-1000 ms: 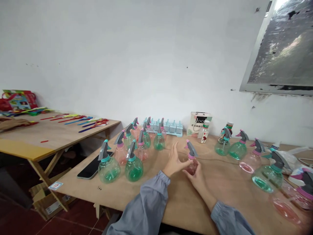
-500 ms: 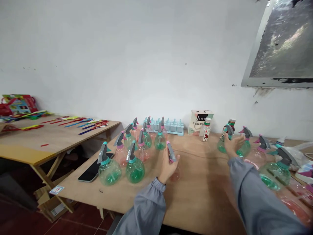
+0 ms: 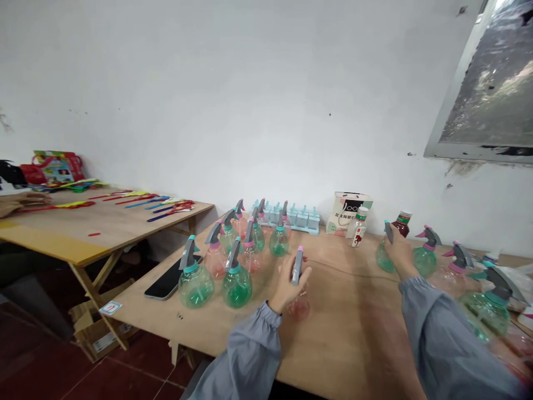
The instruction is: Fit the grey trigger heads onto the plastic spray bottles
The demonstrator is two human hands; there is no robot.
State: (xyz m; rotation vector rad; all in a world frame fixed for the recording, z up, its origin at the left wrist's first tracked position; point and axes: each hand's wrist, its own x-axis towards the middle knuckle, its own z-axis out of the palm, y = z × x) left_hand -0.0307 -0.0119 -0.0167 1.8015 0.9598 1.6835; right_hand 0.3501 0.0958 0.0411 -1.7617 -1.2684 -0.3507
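The person's left hand (image 3: 287,283) is gripping a pink spray bottle (image 3: 298,306) around its neck, the fingers wrapping behind the grey trigger head and the clear round body showing below the palm; the bottle is sitting over the near middle of the wooden table (image 3: 333,350), though whether its base is touching the surface I cannot tell. The right hand (image 3: 402,255) is reaching across to the far right and gripping a green spray bottle (image 3: 383,260) by its head, the body standing on the table beneath the fingers. Just behind that bottle, a dark red bottle (image 3: 402,223) is standing with a pale cap. To the right of the hand, a row of green and pink spray bottles (image 3: 423,261) is running toward the near edge, partly hidden by the grey sleeve (image 3: 445,328). On the left, a cluster of green and pink spray bottles (image 3: 237,290) is standing beside a smartphone (image 3: 164,284) lying flat. By the wall, a light-blue popsicle mould (image 3: 306,223), a printed paper bag (image 3: 338,213) and a clear bottle (image 3: 358,233) are standing. On the second table (image 3: 125,222), colourful strips (image 3: 145,203) are lying near another person's hand (image 3: 29,199).
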